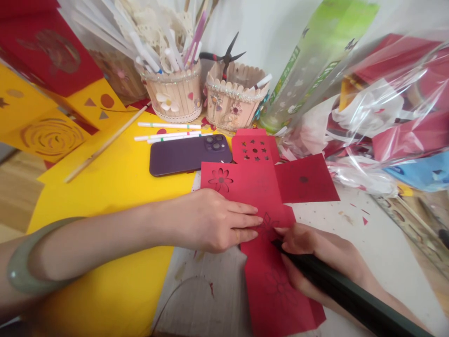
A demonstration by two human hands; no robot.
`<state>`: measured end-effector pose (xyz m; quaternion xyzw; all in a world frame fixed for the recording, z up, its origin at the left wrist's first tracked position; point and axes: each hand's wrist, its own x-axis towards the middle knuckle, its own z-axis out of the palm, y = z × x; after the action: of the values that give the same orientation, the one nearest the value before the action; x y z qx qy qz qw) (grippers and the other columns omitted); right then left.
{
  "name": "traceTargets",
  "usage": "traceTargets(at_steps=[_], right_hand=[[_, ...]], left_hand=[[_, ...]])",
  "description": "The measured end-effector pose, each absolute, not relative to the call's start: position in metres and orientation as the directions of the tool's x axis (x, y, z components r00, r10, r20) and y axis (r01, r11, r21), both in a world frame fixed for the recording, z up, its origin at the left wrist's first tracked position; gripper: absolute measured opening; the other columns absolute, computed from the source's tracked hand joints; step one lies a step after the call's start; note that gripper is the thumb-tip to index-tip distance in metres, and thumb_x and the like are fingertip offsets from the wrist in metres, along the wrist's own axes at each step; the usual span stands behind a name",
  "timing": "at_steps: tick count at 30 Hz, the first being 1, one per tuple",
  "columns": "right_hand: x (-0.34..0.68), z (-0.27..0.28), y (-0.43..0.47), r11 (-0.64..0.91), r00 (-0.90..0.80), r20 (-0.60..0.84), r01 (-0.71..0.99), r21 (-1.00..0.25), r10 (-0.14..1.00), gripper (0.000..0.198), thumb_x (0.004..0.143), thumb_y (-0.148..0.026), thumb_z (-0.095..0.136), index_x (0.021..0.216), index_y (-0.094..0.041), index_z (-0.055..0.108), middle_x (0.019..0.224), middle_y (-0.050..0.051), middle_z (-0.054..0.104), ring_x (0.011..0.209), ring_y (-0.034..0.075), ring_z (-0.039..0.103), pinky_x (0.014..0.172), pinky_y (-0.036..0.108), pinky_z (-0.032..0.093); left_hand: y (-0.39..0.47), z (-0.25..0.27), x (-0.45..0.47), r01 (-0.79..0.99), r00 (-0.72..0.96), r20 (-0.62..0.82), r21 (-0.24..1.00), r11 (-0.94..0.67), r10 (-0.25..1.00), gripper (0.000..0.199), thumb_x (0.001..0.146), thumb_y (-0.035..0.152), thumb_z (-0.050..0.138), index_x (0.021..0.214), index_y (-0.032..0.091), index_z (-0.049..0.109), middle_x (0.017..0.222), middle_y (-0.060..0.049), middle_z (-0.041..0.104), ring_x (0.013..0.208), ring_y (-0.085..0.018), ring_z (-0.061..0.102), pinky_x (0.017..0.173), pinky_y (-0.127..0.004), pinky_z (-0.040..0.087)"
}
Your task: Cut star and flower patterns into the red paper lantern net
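Note:
A red card box blank [247, 182] lies unfolded, with a cut-out flower, a panel of small star holes and drawn flower outlines. My left hand [217, 222] lies flat on it, fingers stretched out beside a drawn flower [267, 225]. In my right hand [315, 252] is a long black pen-shaped tool [336, 283], gripped near its front end. Its tip points at the drawn flower; whether it has a blade or a nib I cannot tell. Another flower outline [280, 283] shows lower on the card.
A purple phone [182, 157] lies behind my left hand, near white marker pens [168, 125]. Decorated stick pots [173, 93] stand at the back, one holding pliers [228, 56]. Yellow sheet [119, 187] and a wooden stick [105, 145] are left; a clear bag of scraps [393, 107] is right.

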<state>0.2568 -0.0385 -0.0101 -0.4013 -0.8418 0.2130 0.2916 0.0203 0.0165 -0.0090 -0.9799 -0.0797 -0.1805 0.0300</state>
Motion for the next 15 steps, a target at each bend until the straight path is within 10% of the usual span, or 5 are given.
traceTargets(at_steps=[15], right_hand=[[0.2650,-0.0099,-0.0280,0.697,-0.658,0.350,0.385,-0.605,0.667,0.032,0.069,0.002,0.054,0.082,-0.026,0.044,0.060,-0.005,0.051,0.051,0.011,0.052,0.073,0.029,0.060]], left_hand=[[0.0170,-0.0081,0.0195,0.167,0.919,0.360,0.008,-0.986,0.158,0.030,0.094,0.011,0.041,0.108,0.018,0.067,0.120,-0.001,0.062,0.108,-0.014,0.062,0.064,-0.021,0.055]])
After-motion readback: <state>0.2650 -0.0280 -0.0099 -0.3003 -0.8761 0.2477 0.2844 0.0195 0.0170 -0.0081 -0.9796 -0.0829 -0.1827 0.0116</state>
